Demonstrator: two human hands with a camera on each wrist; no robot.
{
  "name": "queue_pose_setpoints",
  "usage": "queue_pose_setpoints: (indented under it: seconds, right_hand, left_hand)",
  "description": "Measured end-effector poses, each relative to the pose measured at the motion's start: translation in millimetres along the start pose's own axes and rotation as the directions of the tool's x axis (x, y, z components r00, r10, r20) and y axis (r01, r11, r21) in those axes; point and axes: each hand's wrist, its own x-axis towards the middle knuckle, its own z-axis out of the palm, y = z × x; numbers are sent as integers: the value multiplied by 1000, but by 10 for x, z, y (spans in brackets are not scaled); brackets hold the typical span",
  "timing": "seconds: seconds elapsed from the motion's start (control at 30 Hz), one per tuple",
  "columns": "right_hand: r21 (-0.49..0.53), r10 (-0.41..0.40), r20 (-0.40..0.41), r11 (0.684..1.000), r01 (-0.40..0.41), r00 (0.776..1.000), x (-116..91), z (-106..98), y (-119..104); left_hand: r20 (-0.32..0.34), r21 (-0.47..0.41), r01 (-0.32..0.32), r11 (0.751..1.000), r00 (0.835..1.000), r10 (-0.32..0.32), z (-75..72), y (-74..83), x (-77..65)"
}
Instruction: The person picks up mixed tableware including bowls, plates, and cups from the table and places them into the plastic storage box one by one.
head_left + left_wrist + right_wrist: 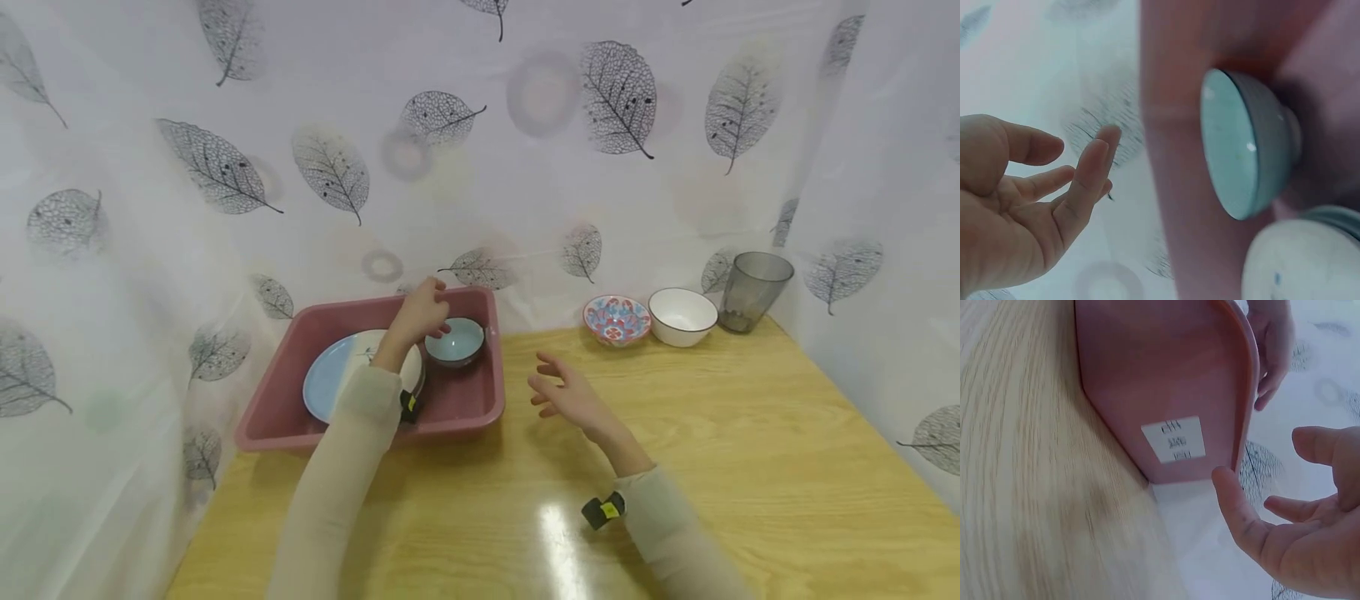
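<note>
My left hand [422, 313] hovers over the pink basin [493, 358], its fingers loosely bent and holding nothing. Close by its fingertips, inside the basin, sits a small light-blue bowl [459, 340] with a dark rim; the left wrist view shows the same bowl [1232, 144] apart from the hand. Under my left forearm lie a blue-and-white plate [327, 380] and other stacked dishes, partly covered by the sleeve. To the right of the basin my right hand [567, 395] hangs above the table, fingers spread and grasping nothing.
At the back right stand a red-and-blue patterned bowl [617, 320], a white bowl [681, 318] with a dark rim and a grey see-through cup [752, 292]. Behind the wooden table [720, 433] hangs a leaf-print curtain [525, 192]. A white label [1175, 439] is on the basin's side.
</note>
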Motion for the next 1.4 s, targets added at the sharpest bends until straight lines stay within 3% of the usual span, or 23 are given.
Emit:
queue_pose_setpoints:
  seconds: [0.23,0.37,0.57,0.7,0.77,0.97,1.1,1.27,1.4]
  right_hand:
    - [122,81,-84,990,-70,993,-10,-373,53]
    - [296,151,-150,950,-101,977,-13,-623,64]
    - [569,288,-173,810,-143,942,-16,-990,91]
    - [680,349,-195,722,-131,917,-3,-1165,149]
    - [706,366,-196,696,-129,910,13,-1211,185]
    - [774,370,-77,608,-179,926,128,-1224,320]
    - [834,383,23,503,-229,924,197,-1220,414]
    - [897,401,102,359,-259,910,229,-1239,503]
    - [928,397,129,275,-252,909,260,-1248,523]
  left_hand:
    - [-19,-86,-96,992,995,95,27,224,-166]
    - [-27,-100,-140,985,990,138,70,288,-267]
    - [-15,-62,-176,982,984,175,155,345,-447]
    - [-10,-64,-181,981,984,180,222,358,-543]
    - [-2,-76,-173,982,985,174,251,362,-588]
    - [8,-36,-166,986,986,166,341,328,-662]
    - [-23,-54,-187,981,982,186,399,286,-692]
    - [-82,-138,-192,972,980,182,462,233,-765]
    - [-118,-204,-209,956,975,188,500,194,-850]
